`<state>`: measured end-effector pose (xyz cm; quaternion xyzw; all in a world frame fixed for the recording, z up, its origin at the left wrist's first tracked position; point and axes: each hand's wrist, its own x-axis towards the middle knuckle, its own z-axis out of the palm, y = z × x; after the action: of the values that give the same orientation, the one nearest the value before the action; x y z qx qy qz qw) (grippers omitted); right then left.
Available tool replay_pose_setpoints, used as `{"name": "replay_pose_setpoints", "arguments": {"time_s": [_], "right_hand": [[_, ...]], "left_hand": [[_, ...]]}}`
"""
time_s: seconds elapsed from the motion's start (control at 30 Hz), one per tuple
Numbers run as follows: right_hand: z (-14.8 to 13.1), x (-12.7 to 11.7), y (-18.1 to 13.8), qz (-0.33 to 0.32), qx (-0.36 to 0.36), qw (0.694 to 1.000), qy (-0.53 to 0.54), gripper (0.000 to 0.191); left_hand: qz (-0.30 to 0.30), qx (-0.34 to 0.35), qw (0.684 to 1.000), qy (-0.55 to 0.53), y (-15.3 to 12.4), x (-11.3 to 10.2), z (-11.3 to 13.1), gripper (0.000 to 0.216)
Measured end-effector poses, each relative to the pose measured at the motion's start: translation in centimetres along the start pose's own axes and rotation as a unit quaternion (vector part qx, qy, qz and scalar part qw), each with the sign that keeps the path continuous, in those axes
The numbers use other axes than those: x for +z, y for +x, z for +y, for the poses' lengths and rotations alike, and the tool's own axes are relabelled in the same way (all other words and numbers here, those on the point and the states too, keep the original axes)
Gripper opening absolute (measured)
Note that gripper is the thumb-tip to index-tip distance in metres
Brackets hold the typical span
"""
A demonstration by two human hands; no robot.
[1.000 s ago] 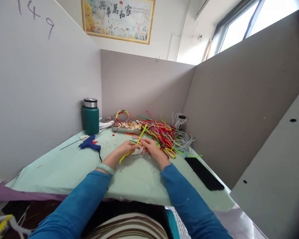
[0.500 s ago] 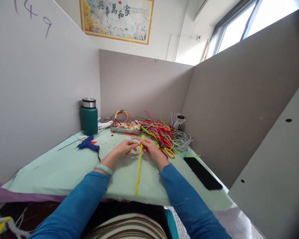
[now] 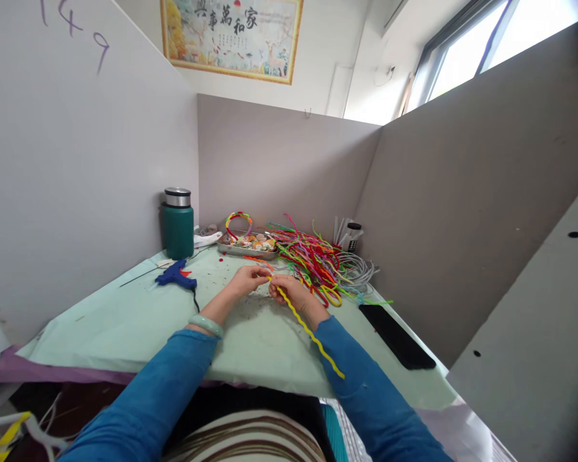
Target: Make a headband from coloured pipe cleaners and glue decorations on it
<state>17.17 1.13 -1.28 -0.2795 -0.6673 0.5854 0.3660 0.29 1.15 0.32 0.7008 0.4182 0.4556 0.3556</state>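
Over the middle of the table, a long yellow pipe cleaner [image 3: 313, 335] runs between my hands. My left hand [image 3: 247, 281] is closed in a pinch at its far end. Just to the right, my right hand [image 3: 291, 290] pinches it close to the left fingertips. The long free tail slants toward me and to the right, passing in front of my right wrist and ending by the blue sleeve. My fingers hide the pinched end, so I cannot see how it is bent there.
Beyond my hands lie a tangled pile of colourful pipe cleaners [image 3: 313, 260] and a metal tray [image 3: 248, 253] of small pieces with a braided ring [image 3: 239, 224]. Left are a blue glue gun [image 3: 176, 274] and a green flask [image 3: 178, 228]; right, a black phone-like slab [image 3: 397, 337]. Partitions enclose the table.
The yellow pipe cleaner's tail has swung to the right, from pointing straight toward me to slanting over my right forearm. Its short upper tip no longer sticks up above my fingers.
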Motion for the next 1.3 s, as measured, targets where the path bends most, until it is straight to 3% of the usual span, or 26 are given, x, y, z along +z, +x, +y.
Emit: {"name": "replay_pose_setpoints", "arguments": {"time_s": [0.2, 0.37, 0.83, 0.97, 1.1, 1.2, 1.3], "right_hand": [[0.4, 0.0, 0.3, 0.036, 0.017, 0.999, -0.025, 0.024], [0.7, -0.3, 0.7, 0.107, -0.003, 0.992, -0.073, 0.023], [0.5, 0.5, 1.0, 0.166, -0.075, 0.977, -0.112, 0.021], [0.7, 0.3, 0.9, 0.128, -0.023, 0.989, -0.069, 0.026], [0.9, -0.1, 0.8, 0.072, 0.052, 0.995, 0.041, 0.028], [0.7, -0.2, 0.7, 0.031, 0.084, 0.991, 0.095, 0.026], [0.3, -0.1, 0.6, 0.033, 0.086, 0.991, 0.100, 0.024]], "left_hand": [[0.011, 0.062, 0.996, 0.067, 0.4, -0.1, -1.3, 0.020], [0.019, 0.058, 0.993, 0.106, 0.3, -0.2, -1.3, 0.019], [0.053, 0.049, 0.987, 0.147, 0.4, -0.2, -1.4, 0.018], [0.061, 0.100, 0.977, 0.179, 0.2, -0.2, -1.3, 0.016], [0.037, 0.155, 0.967, 0.199, 0.2, -0.1, -1.5, 0.018], [0.038, 0.169, 0.961, 0.218, 0.2, -0.1, -1.7, 0.018], [0.041, 0.169, 0.956, 0.237, 0.1, -0.2, -1.7, 0.018]]}}
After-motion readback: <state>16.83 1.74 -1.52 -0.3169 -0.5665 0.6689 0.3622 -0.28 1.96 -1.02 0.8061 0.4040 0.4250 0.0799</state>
